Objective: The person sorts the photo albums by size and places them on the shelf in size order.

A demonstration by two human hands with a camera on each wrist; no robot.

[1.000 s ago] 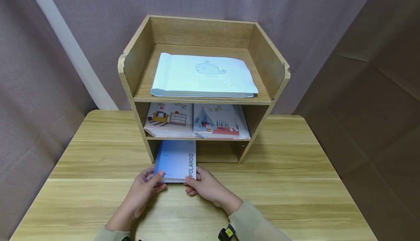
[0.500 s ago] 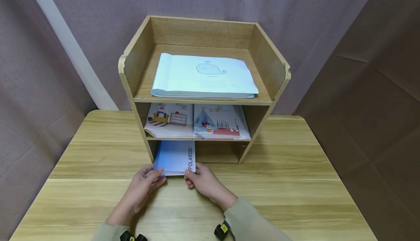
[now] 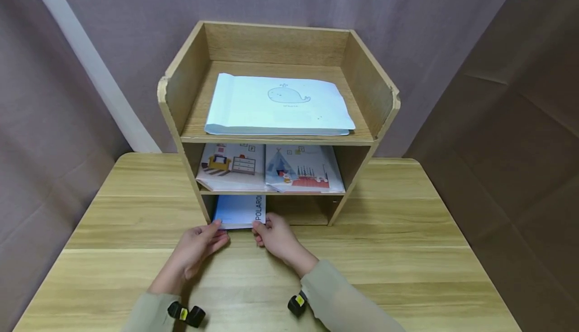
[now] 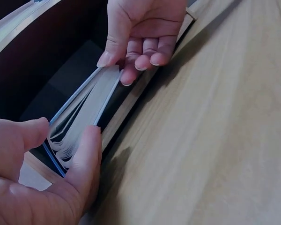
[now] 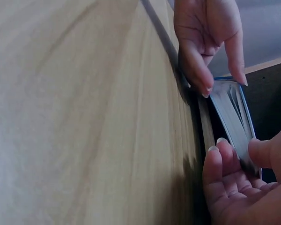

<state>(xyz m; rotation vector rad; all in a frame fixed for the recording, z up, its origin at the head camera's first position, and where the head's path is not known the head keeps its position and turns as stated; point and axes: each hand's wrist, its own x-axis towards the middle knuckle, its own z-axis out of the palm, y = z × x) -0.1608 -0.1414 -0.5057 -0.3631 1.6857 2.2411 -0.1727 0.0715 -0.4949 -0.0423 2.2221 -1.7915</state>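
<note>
A blue book marked POLAROID [image 3: 238, 211], perhaps a photo album, lies mostly inside the left part of the bottom compartment of a wooden shelf [image 3: 276, 48]. Its near end sticks out slightly at the front. My left hand [image 3: 195, 249] holds the left near corner, thumb on the cover and fingers below. At the right near corner, my right hand [image 3: 279, 239] pinches the book between thumb and fingers. The left wrist view shows the page edges [image 4: 84, 112] fanned a little between the covers. How far back the book reaches is hidden by the shelf above.
A white book with a whale drawing [image 3: 280, 106] lies on the top level. Two illustrated books, one with a yellow armchair [image 3: 232, 163] and one with a tent [image 3: 303, 169], lie side by side on the middle level. The shelf stands on a wooden table [image 3: 407, 251] before grey curtains.
Both hands have moved forward, and the POLAROID book has slid deeper into the bottom compartment. Less of its cover shows now. The other books have stayed in place.
</note>
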